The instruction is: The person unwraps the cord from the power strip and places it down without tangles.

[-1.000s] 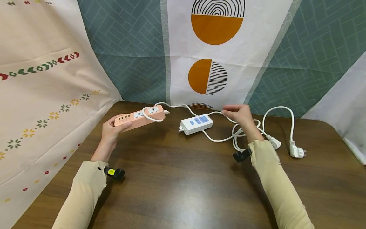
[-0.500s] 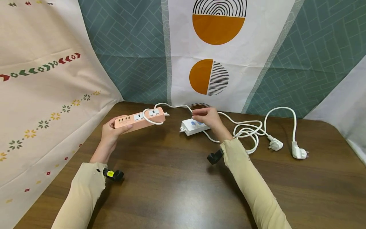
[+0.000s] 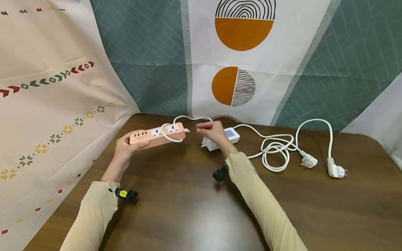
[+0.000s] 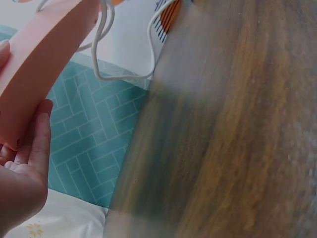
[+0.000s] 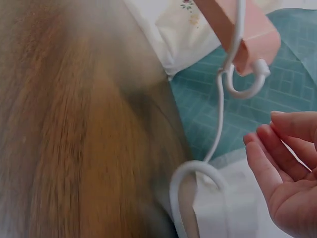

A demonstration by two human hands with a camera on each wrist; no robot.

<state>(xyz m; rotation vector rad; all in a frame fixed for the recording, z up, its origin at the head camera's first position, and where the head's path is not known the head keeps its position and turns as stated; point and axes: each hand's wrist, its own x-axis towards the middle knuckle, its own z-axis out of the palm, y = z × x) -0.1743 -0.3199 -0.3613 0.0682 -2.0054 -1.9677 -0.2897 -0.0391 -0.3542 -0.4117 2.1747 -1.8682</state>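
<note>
My left hand (image 3: 124,146) grips the near end of a pink power strip (image 3: 149,141), lifted above the table, its sockets facing up. The white cord (image 5: 237,29) leaves the strip's far end and loops back across its top. In the left wrist view, fingers (image 4: 40,136) lie under the pink strip (image 4: 47,47). My right hand (image 3: 216,131), holding nothing, hovers over a white power strip (image 3: 233,136) and partly hides it. Its fingers are loosely bent, a short way from the pink strip's corded end, as the right wrist view shows too.
Coiled white cable (image 3: 276,148) lies on the wooden table (image 3: 176,202) to the right. Beyond it are two white plugs, one angled (image 3: 309,161) and one farther right (image 3: 336,170). Patterned cloth (image 3: 150,62) hangs along the table's back and left edges.
My right hand has moved left from over the cable coil, passing above the white power strip toward the pink one. The left hand still holds the pink strip in nearly the same place.
</note>
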